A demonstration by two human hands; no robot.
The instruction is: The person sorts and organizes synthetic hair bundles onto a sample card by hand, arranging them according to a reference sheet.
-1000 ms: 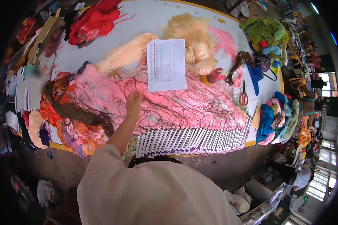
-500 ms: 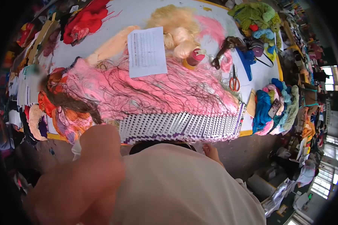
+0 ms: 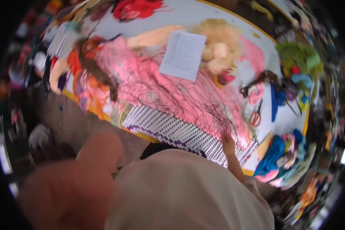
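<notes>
My left hand [image 3: 71, 188] looms very close to the camera at the lower left, large and blurred, with one digit pointing up. Whether it holds anything does not show. My right hand [image 3: 228, 143] is over the right part of a row of white perforated cards [image 3: 172, 130], by the lower edge of the pink threads [image 3: 157, 88]. Its fingers look drawn together; anything between them is too small to make out. Dark strands run through the pink threads, which spread out above the cards. A printed sheet [image 3: 183, 55] lies on top of them.
Red-handled scissors [image 3: 255, 118] and a blue object [image 3: 277, 102] lie right of the threads. Cream yarn [image 3: 218, 50] and a thread cone [image 3: 226, 78] sit behind. Orange yarn [image 3: 92, 86] hangs at the table's left; blue yarn [image 3: 271, 155] is piled at its right corner.
The view has turned, so the table now slants down to the right. My right hand has risen from below the table edge onto the cards. My left hand stays close to the camera.
</notes>
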